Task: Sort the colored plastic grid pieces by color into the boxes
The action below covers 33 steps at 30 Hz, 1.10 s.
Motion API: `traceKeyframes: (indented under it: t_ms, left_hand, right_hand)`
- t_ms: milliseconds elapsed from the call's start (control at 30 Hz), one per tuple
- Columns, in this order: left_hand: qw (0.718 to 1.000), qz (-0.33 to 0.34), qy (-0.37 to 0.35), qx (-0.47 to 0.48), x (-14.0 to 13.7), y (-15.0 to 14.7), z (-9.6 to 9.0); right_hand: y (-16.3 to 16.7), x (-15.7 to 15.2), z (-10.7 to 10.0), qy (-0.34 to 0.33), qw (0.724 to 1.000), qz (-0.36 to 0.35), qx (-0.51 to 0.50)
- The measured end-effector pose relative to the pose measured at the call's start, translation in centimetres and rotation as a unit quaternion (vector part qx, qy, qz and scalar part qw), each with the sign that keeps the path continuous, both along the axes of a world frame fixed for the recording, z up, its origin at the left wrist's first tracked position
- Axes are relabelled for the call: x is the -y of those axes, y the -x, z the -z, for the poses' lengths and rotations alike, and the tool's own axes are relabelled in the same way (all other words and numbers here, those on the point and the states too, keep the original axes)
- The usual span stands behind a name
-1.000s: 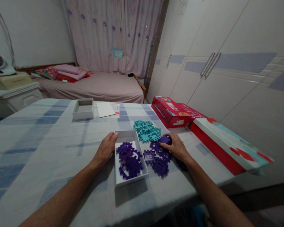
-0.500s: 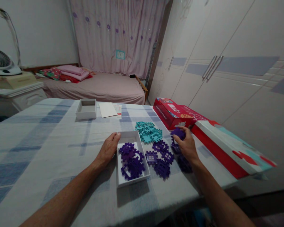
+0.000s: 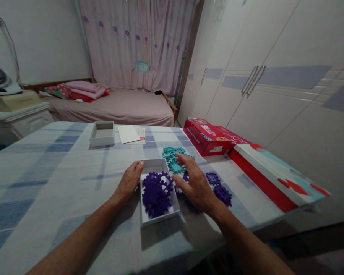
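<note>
My left hand point(image 3: 130, 178) grips the left wall of a white cardboard box point(image 3: 159, 220), thumb over its rim. Inside lies a heap of purple interlocking plastic tiles point(image 3: 156, 194) with notched edges. Just right of the box hovers my right hand point(image 3: 193, 183), its fingers apart and nothing in them. Beneath and behind it are more purple tiles, partly covered by the hand. Two purple tiles show to its right, a window-patterned one point(image 3: 213, 178) and a darker one point(image 3: 223, 195). Beyond the box is a pile of turquoise tiles point(image 3: 172, 156).
A second, shallow box point(image 3: 102, 144) stands at the far left of the table, beside white cards point(image 3: 128, 134). Along the right side lie a red box point(image 3: 205, 137) and a long red and white box lid point(image 3: 275, 172). A checked cloth point(image 3: 65, 183) covers the table.
My right hand has moved left from the right-hand purple tiles to the box's side and let go of a purple tile. One more solid purple tile lies on the heap in the box.
</note>
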<state>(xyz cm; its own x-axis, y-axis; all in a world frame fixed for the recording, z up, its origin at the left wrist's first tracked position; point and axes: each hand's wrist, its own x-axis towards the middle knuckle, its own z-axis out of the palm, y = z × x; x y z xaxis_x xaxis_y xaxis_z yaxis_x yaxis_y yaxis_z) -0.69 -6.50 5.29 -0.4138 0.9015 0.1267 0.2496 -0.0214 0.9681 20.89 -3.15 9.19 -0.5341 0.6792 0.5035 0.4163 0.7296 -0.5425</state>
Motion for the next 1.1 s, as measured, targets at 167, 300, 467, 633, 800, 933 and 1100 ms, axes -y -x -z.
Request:
traceKeyframes:
  t_ms: [167, 300, 467, 633, 800, 933, 1100]
  left_hand:
    - [1.0, 0.011, 0.0, -0.012, -0.3, 0.0, 0.3]
    - [1.0, 0.014, -0.001, -0.018, -0.3, 0.1, 0.5]
    - [1.0, 0.011, 0.0, -0.023, -0.1, 0.1, 0.2]
    - [0.999, 0.018, -0.001, -0.042, -0.2, 0.2, 0.3]
    - [1.0, 0.003, 0.007, -0.006, -0.1, 0.0, 0.0]
    - [1.0, -0.003, 0.008, 0.005, -0.1, 0.0, -0.2]
    - [1.0, 0.012, 0.005, -0.022, -0.4, 0.3, 0.5]
  right_hand:
    - [-5.0, -1.4, 2.3, 0.041, 0.978, 0.131, 0.16]
    - [-6.3, -1.2, 4.4, 0.113, 0.951, 0.12, 0.261]
    - [-5.2, -1.0, 5.8, 0.073, 0.955, 0.13, 0.255]
    - [-4.3, -0.7, 6.0, 0.005, 0.978, 0.1, 0.184]
    - [-4.2, -0.5, 5.9, -0.009, 0.98, 0.128, 0.15]
    - [-4.3, -0.4, 6.4, -0.019, 0.977, 0.147, 0.152]
    - [-3.9, -0.3, 6.3, -0.007, 0.973, 0.13, 0.189]
